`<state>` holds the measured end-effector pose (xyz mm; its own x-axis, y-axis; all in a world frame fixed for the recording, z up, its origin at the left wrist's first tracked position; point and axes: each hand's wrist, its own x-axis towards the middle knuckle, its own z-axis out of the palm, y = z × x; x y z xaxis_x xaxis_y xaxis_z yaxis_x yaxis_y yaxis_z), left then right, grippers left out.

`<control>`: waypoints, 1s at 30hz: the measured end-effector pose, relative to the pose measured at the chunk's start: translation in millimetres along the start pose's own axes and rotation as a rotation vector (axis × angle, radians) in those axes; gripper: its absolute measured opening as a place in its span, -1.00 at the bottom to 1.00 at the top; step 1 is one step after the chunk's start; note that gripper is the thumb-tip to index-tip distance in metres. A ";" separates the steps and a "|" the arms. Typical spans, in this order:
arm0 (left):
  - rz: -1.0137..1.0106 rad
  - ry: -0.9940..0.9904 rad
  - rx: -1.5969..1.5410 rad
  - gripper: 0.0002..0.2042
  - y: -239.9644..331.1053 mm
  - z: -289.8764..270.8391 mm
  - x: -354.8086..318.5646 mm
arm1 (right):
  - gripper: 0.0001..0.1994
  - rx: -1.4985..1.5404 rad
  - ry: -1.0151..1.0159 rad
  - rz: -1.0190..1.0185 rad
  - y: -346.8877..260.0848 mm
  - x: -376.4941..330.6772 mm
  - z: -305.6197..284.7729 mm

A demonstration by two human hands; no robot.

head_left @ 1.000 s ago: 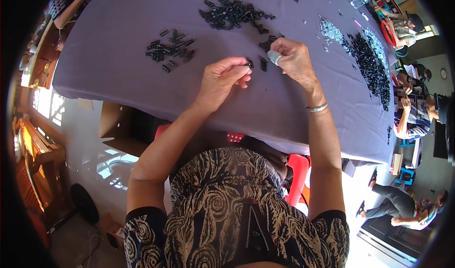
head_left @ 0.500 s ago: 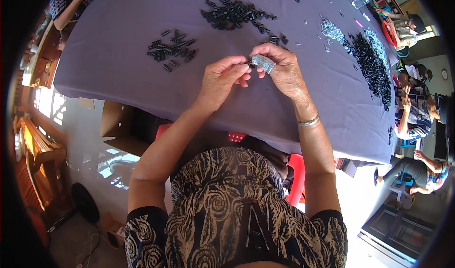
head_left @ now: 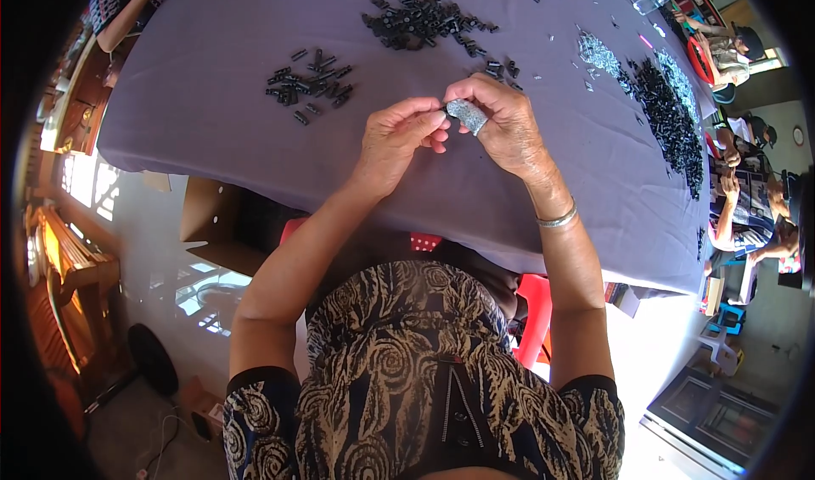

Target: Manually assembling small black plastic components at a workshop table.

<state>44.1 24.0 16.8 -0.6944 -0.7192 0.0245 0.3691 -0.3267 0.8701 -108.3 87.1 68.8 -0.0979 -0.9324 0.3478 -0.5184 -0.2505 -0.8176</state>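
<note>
Left hand (head_left: 397, 140): pinching a small black piece (head_left: 443, 109) above the near tablecloth (head_left: 458, 196). Right hand (head_left: 509, 132): silver thumb wrap (head_left: 469, 117) against the piece, grip hidden from me; hands apart a second ago. Farther left: black heap (head_left: 310, 79), unmoved.

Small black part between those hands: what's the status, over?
Left hand: grip closed on small black part. Right hand: silvery-covered thumb beside it. Loose black parts beyond the hands; nothing seen in the way.

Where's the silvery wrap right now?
In the head view, the silvery wrap is around the right hand thumb, above and slightly right of the picture's centre, close to the left hand.
</note>
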 end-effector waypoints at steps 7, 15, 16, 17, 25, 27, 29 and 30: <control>-0.009 0.014 -0.065 -0.81 5.2 6.3 6.3 | -0.81 0.203 0.072 0.035 2.6 -0.6 1.8; 0.019 0.073 -0.006 -0.76 -2.6 -3.1 0.1 | -0.82 0.392 0.007 0.162 -0.4 -4.6 1.5; 0.030 0.094 0.003 -0.76 -2.7 -0.8 -1.4 | -0.81 0.371 0.028 0.199 -2.2 -6.5 -0.3; 0.065 0.104 -0.013 -0.77 -3.6 1.0 -1.5 | -0.82 0.481 0.078 0.193 -4.0 -6.8 1.6; 0.229 0.040 0.134 -0.83 1.6 11.6 -1.9 | -0.39 0.771 -0.207 0.529 6.2 -9.6 16.3; 0.171 -0.003 0.078 -0.82 2.3 10.3 -2.5 | -0.48 0.944 -0.239 0.546 10.7 -9.0 24.8; 0.122 0.000 0.031 -0.81 2.0 14.7 -3.4 | -0.51 1.039 -0.288 0.524 13.3 -10.1 23.1; 0.119 -0.017 0.025 -0.81 -0.2 14.2 -4.3 | -0.52 1.151 -0.344 0.525 14.4 -12.2 23.9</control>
<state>38.2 35.9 23.5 -0.6572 -0.7413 0.1362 0.4338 -0.2242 0.8727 -94.3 88.7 41.9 0.2438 -0.9619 -0.1239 0.5492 0.2422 -0.7998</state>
